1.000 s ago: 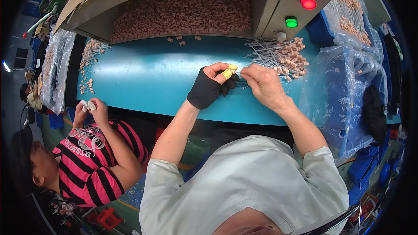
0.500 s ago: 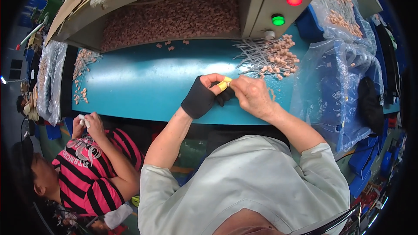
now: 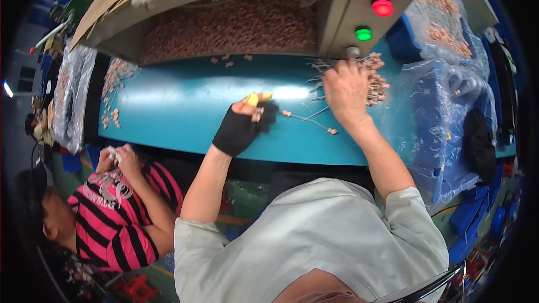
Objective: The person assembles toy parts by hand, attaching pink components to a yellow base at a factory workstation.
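Left hand (image 3: 242,126), in a black fingerless glove with a yellow fingertip cover, pinches a small pale part (image 3: 257,114) over the teal tabletop (image 3: 179,106). Right hand (image 3: 345,91) reaches into the heap of thin wires with pinkish ends (image 3: 375,76); its fingers are buried there, so its grip cannot be told. One loose wire (image 3: 307,119) lies between the hands.

Small tan connector piece (image 3: 257,114) pinched at left hand's (image 3: 242,126) fingertips. Thin wire lead with tan ends (image 3: 307,120) lies flat on teal tabletop. Tangled lead pile (image 3: 370,78) under right hand (image 3: 346,91).
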Action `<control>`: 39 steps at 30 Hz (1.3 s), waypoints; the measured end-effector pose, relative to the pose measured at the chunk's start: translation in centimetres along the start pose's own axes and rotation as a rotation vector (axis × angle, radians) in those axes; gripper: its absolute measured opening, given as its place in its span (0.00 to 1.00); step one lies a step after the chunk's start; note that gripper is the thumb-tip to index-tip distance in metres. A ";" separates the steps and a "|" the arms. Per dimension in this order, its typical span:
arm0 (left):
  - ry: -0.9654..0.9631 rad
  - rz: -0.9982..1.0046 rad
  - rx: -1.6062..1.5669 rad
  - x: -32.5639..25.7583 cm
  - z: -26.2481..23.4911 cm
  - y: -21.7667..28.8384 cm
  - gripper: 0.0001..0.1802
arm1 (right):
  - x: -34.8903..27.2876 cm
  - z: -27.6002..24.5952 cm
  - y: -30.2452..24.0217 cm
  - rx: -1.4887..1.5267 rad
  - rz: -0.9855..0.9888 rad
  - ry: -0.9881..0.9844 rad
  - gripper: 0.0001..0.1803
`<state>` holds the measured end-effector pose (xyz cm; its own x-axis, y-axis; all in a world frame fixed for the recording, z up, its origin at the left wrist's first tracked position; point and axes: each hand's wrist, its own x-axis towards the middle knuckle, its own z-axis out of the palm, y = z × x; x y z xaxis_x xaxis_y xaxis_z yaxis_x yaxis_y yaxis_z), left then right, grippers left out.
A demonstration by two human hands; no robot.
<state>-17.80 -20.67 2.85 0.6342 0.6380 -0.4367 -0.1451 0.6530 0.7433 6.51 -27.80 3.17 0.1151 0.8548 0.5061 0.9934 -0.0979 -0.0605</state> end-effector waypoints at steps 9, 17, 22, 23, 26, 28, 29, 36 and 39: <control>-0.249 0.170 -0.022 2.9 2.0 -0.9 0.21 | -1.3 -2.1 -1.1 0.629 0.015 0.010 0.08; -0.245 0.337 0.306 4.7 3.0 -1.5 0.19 | -1.4 -2.4 -1.3 0.689 0.055 -0.138 0.10; -0.085 0.286 0.190 4.7 4.1 -1.8 0.23 | -1.5 -1.9 -1.4 0.691 0.061 -0.127 0.09; -0.085 0.309 0.202 4.6 4.0 -1.9 0.23 | -1.5 -1.8 -1.4 0.672 0.060 -0.117 0.09; -0.080 0.322 0.183 4.3 4.5 -1.6 0.22 | -1.2 -2.3 -1.5 0.626 0.050 -0.085 0.08; -0.053 0.312 0.225 4.3 4.4 -1.7 0.21 | -1.1 -2.4 -1.5 0.613 0.059 -0.083 0.08; -0.026 0.302 0.268 4.3 4.3 -1.7 0.19 | -1.1 -2.4 -1.6 0.599 0.067 -0.079 0.07; -0.035 0.343 0.381 4.3 4.1 -2.6 0.17 | -1.2 -2.2 -1.4 0.608 0.067 -0.087 0.07; -0.058 0.336 0.392 4.3 4.0 -2.7 0.17 | -1.2 -2.3 -0.9 0.661 0.065 -0.137 0.07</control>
<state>-11.65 -21.34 0.99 0.6438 0.7555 -0.1212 -0.0597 0.2075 0.9764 5.44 -29.87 4.58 0.1301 0.9189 0.3725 0.7694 0.1434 -0.6224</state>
